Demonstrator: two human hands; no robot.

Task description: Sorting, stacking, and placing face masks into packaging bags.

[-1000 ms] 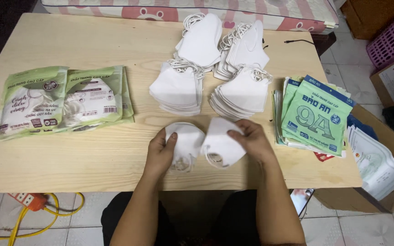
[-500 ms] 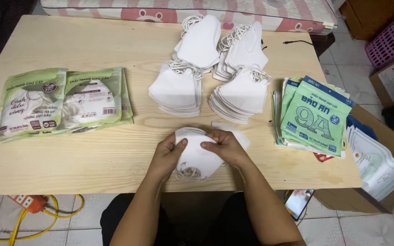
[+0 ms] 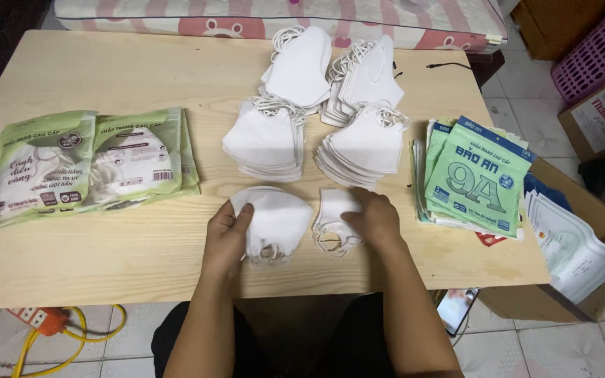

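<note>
Head view only: left hand [image 3: 227,234] grips a small stack of white masks [image 3: 274,220] at its left edge, fingers curled round it, near edge of counter [image 3: 106,273]. Right hand [image 3: 376,217] lies flat, pressing on a second, smaller mask bunch [image 3: 332,222] just beside the first; loops stick out underneath.

Done so far, judging by layout: two filled green packs [image 3: 89,164] lie at left. Left to do looks like plenty: four loose mask piles [image 3: 316,112] sit at centre and far, untouched, and a stack of flat empty bags [image 3: 481,175] waits at right, w/ more bags in a box [image 3: 582,252] off the counter edge. So approx. early stage.
</note>
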